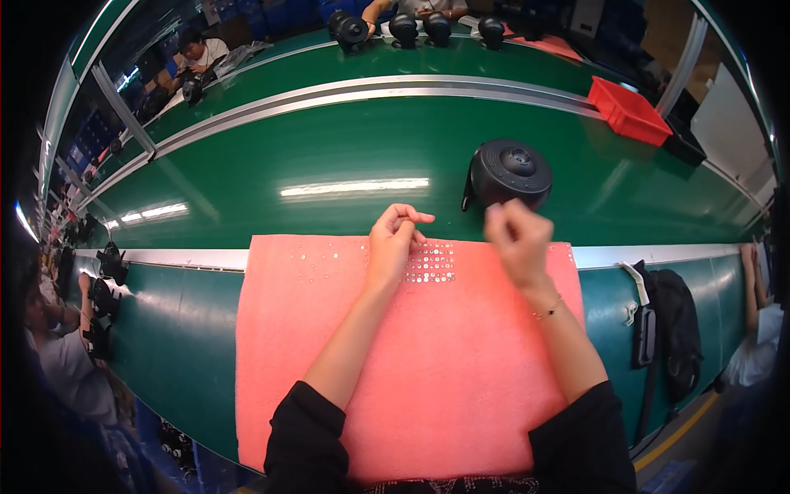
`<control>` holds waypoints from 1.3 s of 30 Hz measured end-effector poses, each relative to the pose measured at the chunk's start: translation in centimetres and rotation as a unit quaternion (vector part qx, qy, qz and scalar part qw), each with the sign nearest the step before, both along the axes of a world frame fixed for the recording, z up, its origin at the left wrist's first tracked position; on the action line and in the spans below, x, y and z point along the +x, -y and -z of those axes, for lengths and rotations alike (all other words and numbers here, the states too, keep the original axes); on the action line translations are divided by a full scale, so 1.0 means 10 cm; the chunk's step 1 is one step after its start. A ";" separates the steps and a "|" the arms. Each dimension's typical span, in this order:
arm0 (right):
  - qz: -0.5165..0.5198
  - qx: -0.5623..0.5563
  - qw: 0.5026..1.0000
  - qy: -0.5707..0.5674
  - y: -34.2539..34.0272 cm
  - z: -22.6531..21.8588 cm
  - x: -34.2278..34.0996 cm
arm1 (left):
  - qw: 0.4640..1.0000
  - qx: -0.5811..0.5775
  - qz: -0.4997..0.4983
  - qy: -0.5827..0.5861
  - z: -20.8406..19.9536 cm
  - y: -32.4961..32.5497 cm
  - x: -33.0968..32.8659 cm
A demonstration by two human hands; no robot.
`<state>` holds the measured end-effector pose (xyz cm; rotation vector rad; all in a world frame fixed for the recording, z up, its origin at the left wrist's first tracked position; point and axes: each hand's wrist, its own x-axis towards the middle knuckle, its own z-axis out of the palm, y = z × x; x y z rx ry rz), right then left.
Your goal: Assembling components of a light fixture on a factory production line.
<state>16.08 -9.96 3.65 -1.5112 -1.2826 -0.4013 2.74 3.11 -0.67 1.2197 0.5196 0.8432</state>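
A pink foam mat [444, 370] lies in front of me. On its far part, small shiny round pieces [432, 263] stand in a tight grid, with several more scattered to the left. My left hand [392, 239] is over the grid's left side, fingers curled in and the index finger pointing right. To the right, my right hand [520, 239] is raised above the mat's far edge, fingertips pressed together and slightly blurred. Whatever either hand pinches is hidden or too small to see. Just beyond the right hand sits a round black device [512, 171] with a domed centre.
The green work surface [247, 206] runs behind the mat, bounded by a metal rail [370, 89]. A red bin [629, 111] stands at the far right. A black bag [675, 321] lies right of the mat. Other people work at the left and across the rail, near several black devices.
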 end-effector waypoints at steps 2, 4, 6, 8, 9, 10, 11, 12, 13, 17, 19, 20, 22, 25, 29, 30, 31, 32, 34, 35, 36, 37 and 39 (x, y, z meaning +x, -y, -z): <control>-0.078 -0.114 0.984 0.110 -0.05 0.17 -0.15 | 0.997 0.065 -0.015 -0.030 0.00 0.11 0.05; -0.141 -0.226 0.958 0.103 -0.09 0.26 -0.22 | 0.984 0.160 -0.026 -0.077 0.02 0.16 0.08; -0.137 -0.243 0.954 0.105 -0.08 0.26 -0.22 | 0.985 0.152 -0.023 -0.082 -0.03 0.19 0.05; -0.101 -0.231 0.966 0.049 -0.06 0.30 -0.20 | 0.986 0.143 -0.021 -0.088 -0.05 0.19 0.04; -0.103 -0.231 0.966 0.050 -0.07 0.30 -0.20 | 0.984 0.150 -0.017 -0.094 -0.05 0.18 0.03; -0.059 -0.207 0.976 0.035 -0.07 0.29 -0.20 | 0.982 0.156 -0.013 -0.101 -0.04 0.18 0.03; -0.015 -0.181 0.983 0.020 -0.08 0.29 -0.20 | 0.983 0.155 -0.014 -0.101 -0.04 0.18 0.03; -0.005 -0.183 0.983 0.036 -0.09 0.32 -0.15 | 0.983 0.159 -0.013 -0.093 -0.06 0.19 0.03; -0.005 -0.182 0.983 0.037 -0.09 0.35 -0.13 | 0.983 0.164 -0.011 -0.084 -0.07 0.20 0.03; -0.004 -0.221 0.972 0.078 -0.08 0.36 -0.13 | 0.970 0.208 -0.041 -0.117 -0.02 0.15 0.04; -0.009 -0.248 0.965 0.086 -0.09 0.34 -0.13 | 0.944 0.297 -0.106 -0.100 0.00 0.19 0.06; -0.019 -0.221 0.971 0.087 -0.12 0.34 -0.12 | 0.943 0.297 -0.108 -0.101 -0.01 0.21 0.05; -0.029 -0.193 0.977 0.090 -0.14 0.33 -0.10 | 0.823 0.527 -0.148 -0.155 -0.05 0.23 0.04; -0.044 -0.167 0.980 0.099 -0.14 0.29 -0.12 | 0.840 0.505 -0.088 -0.177 -0.04 0.28 0.05; -0.067 -0.185 0.978 0.067 -0.14 0.32 -0.12 | 0.851 0.489 -0.060 -0.180 -0.05 0.31 0.02; -0.070 -0.193 0.976 0.065 -0.14 0.32 -0.11 | 0.855 0.485 -0.070 -0.168 -0.06 0.32 0.03; -0.072 -0.193 0.976 0.067 -0.14 0.32 -0.11 | 0.855 0.485 -0.073 -0.168 -0.05 0.32 0.03; -0.075 -0.200 0.975 0.063 -0.13 0.31 -0.11 | 0.858 0.484 -0.089 -0.148 -0.03 0.31 0.04; -0.077 -0.207 0.974 0.059 -0.13 0.29 -0.12 | 0.860 0.482 -0.106 -0.128 -0.03 0.30 0.05; -0.076 -0.211 0.973 0.051 -0.12 0.27 -0.13 | 0.862 0.482 -0.111 -0.114 -0.03 0.31 0.05; -0.076 -0.215 0.973 0.041 -0.12 0.26 -0.14 | 0.863 0.481 -0.117 -0.101 -0.03 0.31 0.05; -0.077 -0.215 0.973 0.041 -0.11 0.25 -0.14 | 0.863 0.481 -0.118 -0.102 -0.03 0.31 0.04; -0.071 -0.265 0.960 0.054 -0.09 0.25 -0.13 | 0.873 0.470 -0.112 -0.065 -0.03 0.32 0.04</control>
